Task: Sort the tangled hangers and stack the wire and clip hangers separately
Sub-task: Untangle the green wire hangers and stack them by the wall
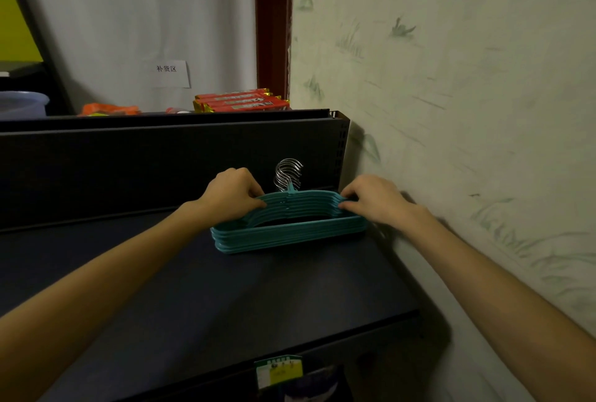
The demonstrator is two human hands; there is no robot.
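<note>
**Both hands on the hanger stack at the shelf's right end**

A stack (287,232) of teal hangers lay flat on the dark shelf (200,288), its chrome hooks (288,174) bunched behind the fingers and rising against the shelf's back panel (129,169). The stack's right end sat close to the wall (451,111), with little room beyond the right fingers; left of the left fingers, and toward the shelf's front edge, the surface lay open.

The left hand (230,195) came in from the lower left, fingers curled over the stack's upper left shoulder and pinching it. The right hand (375,198) reached in along the wall, fingers curled and pinching the upper right shoulder. Both forearms stretched out low over the shelf. Red packets (242,103) sat above, beyond the panel.
</note>
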